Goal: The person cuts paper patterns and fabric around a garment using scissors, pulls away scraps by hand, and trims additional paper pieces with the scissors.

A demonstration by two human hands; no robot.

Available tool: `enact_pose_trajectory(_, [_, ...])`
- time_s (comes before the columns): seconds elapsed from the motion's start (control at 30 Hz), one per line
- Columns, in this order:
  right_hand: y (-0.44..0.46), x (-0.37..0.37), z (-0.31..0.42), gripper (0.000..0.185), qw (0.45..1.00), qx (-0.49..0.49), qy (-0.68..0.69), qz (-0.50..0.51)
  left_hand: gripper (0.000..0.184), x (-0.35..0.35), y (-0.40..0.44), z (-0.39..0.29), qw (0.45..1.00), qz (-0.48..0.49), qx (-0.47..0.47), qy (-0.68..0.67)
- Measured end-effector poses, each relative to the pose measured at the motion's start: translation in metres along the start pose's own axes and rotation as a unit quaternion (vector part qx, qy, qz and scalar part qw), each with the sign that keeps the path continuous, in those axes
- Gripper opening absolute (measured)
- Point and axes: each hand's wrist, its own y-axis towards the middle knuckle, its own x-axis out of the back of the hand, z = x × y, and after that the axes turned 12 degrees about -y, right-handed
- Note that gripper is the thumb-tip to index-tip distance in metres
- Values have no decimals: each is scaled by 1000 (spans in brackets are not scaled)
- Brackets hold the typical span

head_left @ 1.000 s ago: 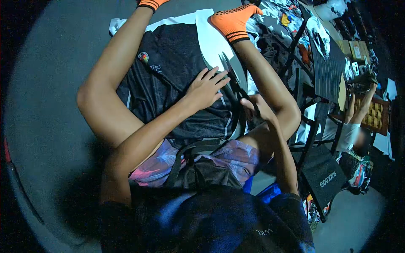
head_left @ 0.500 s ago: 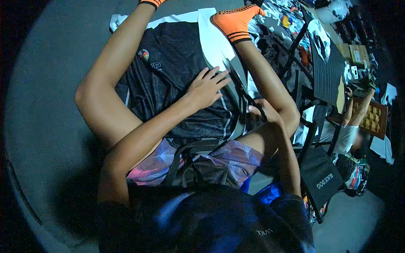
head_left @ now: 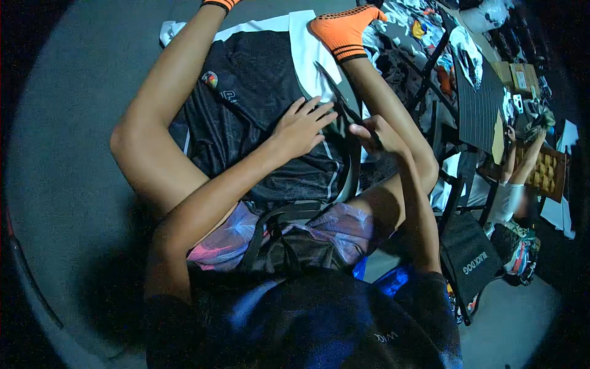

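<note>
Spread between my legs is a black garment (head_left: 255, 80) with a small round badge and light lettering. White fabric (head_left: 305, 58) shows along its far and right sides. My left hand (head_left: 301, 130) lies on the garment near its right edge, fingers spread. Just right of it, my right hand (head_left: 382, 134) is wrapped round the handles of large dark scissors (head_left: 345, 106). Their long blades point away from me over the white fabric, beside my left fingertips. How far the blades are apart is hard to make out.
An orange sock (head_left: 342, 34) on my right foot rests by the white fabric. Heaped clothes (head_left: 405, 27) lie beyond it. To the right stand a ribbed dark table (head_left: 479, 111) and a black folding chair (head_left: 473, 255). Another person's arms (head_left: 527, 161) hold cloth at the far right.
My right hand has moved forward with the scissors, after a slight pull back toward my right knee. My left hand has stayed in place on the garment.
</note>
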Motion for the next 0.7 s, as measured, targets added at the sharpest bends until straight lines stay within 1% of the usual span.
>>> enact_pose_trajectory(0.07, [-7, -8, -14, 62, 1000, 3, -6, 9, 55, 0, 0, 1, 1000, -4, 0, -1])
enact_pose_trajectory(0.17, [-21, -22, -28, 65, 997, 60, 39, -14, 54, -1, 0, 1, 1000, -9, -1, -3])
enact_pose_trajectory(0.3, [-20, -15, -11, 67, 997, 48, 54, -1, 61, 2, 1, -2, 1000, 3, 0, 3])
enact_pose_trajectory(0.33, [-16, -12, -7, 67, 997, 49, 55, -2, 64, 3, 0, -5, 1000, -8, 10, -6])
enact_pose_trajectory(0.4, [-3, -3, 2, 63, 998, 18, 59, 1, 70, 4, 1, -9, 999, -31, 31, -24])
enact_pose_trajectory(0.43, [0, -1, 6, 61, 998, 2, 61, 3, 70, 5, 2, -9, 999, -31, 29, -23])
enact_pose_trajectory(0.47, [-1, 0, 10, 61, 998, 1, 62, 2, 72, 6, 2, -8, 999, -17, 36, -30])
enact_pose_trajectory(0.57, [-3, 2, 24, 66, 998, -66, 1, -1, 76, 7, 2, -6, 998, 9, 51, -45])
enact_pose_trajectory(0.6, [-5, 0, 20, 66, 998, -65, 0, 0, 76, 7, 2, -5, 998, 12, 47, -44])
enact_pose_trajectory(0.7, [-19, -9, -2, 61, 998, 18, -57, -9, 75, 6, 3, -5, 998, 13, 39, -46])
